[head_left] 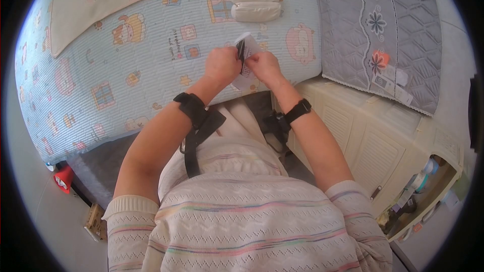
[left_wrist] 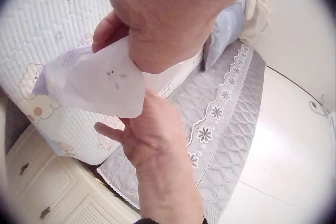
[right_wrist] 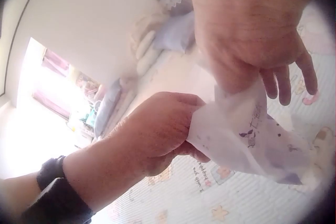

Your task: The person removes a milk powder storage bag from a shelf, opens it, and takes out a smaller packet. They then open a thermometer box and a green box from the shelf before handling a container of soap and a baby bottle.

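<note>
Wrapper, thin, white, purple-printed (left_wrist: 105, 85), twelve o'clock over blue cartoon-print quilt (head_left: 151, 65); left hand (head_left: 222, 64) fingers pinch nine-o'clock edge, right hand (head_left: 265, 68) fingers pinch three-o'clock side, presumably keeping it taut.

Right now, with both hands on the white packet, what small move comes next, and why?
Probably ease the right hand slightly away from the left hand, gently spreading the white packet: both hands grip it close together, and I can't tell whether its mouth is open.
</note>
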The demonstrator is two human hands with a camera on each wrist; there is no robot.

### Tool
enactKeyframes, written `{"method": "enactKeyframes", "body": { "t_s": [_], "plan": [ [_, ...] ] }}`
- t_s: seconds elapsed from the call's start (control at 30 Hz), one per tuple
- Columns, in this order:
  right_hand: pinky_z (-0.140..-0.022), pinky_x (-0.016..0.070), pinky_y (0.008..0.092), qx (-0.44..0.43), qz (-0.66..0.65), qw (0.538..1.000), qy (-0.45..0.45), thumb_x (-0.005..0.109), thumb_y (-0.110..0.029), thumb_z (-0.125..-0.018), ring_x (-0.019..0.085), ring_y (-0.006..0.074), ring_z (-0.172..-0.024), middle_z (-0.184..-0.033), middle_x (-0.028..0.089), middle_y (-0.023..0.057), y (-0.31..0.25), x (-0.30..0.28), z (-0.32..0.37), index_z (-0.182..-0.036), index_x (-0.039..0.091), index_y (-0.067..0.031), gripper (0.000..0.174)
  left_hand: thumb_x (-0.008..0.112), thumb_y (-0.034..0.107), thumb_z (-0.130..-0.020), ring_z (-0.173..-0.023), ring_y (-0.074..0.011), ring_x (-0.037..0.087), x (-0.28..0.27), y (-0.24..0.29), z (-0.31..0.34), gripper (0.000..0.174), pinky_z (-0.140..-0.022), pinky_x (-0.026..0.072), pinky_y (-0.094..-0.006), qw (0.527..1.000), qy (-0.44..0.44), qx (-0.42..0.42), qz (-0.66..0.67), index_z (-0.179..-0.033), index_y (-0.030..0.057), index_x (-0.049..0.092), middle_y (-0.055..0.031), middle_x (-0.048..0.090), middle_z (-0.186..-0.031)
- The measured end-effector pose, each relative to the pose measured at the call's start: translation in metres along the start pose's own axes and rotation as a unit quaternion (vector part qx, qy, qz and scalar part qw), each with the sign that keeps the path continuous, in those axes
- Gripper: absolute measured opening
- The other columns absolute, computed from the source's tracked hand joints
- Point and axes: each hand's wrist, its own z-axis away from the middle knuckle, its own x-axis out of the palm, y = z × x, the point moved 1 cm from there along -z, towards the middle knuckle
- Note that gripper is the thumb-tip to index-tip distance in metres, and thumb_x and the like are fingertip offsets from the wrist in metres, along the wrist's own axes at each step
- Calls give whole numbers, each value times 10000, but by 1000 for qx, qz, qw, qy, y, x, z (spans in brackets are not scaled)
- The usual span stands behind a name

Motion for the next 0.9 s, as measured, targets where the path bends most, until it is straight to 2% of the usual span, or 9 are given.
{"method": "enactKeyframes", "body": {
  "t_s": [0.1, 0.17, 0.3, 0.37, 0.7, 0.9],
  "plan": [
    [-624, 476, 343, -4, 1, 1000, 8, 610, -249, -738, 632, 261, -646, -686, 641, 162, -1, 2, 0, -825, 701, -33, 250, 628, 145, -676, -684, -358, 607, 2, -1, 1, 119, -652, 493, -426, 1000, 0, 0, -3, -700, 29, 626, -176, 621, -687],
    [-692, 508, 384, 23, -9, 1000, -11, 620, -237, -736, 648, 302, -740, -779, 664, 157, -4, 1, 0, -838, 707, -66, 217, 627, 143, -677, -684, -358, 607, 3, -3, 1, 117, -651, 493, -426, 1000, -1, -2, -5, -701, 29, 625, -175, 621, -687],
    [-676, 518, 386, 43, -4, 999, -20, 613, -212, -727, 651, 299, -730, -775, 663, 160, -11, 2, 0, -840, 706, -62, 210, 622, 139, -685, -697, -356, 609, 4, -3, 3, 109, -657, 494, -427, 1000, -5, 1, -22, -716, 34, 628, -174, 624, -699],
    [-673, 493, 348, 39, -1, 999, -3, 616, -212, -700, 645, 282, -694, -732, 655, 164, -11, 3, -1, -827, 709, -47, 228, 621, 138, -686, -702, -355, 610, 5, -2, 4, 108, -660, 494, -428, 1000, -11, -5, -21, -721, 36, 629, -174, 625, -704],
    [-710, 504, 353, 46, 54, 997, 31, 626, -201, -671, 644, 303, -736, -727, 652, 171, -6, 17, -7, -793, 713, -51, 212, 606, 133, -702, -720, -353, 614, 15, -4, 6, 104, -670, 500, -430, 998, -25, 10, -50, -729, 37, 634, -172, 632, -734],
    [-828, 469, 371, 39, 76, 995, 52, 619, -174, -649, 632, 331, -717, -710, 646, 176, 3, 22, -10, -739, 700, -30, 188, 611, 135, -685, -689, -362, 609, 21, -12, 6, 115, -647, 497, -427, 999, -10, 14, -40, -724, 30, 636, -175, 625, -708]
  ]
}}
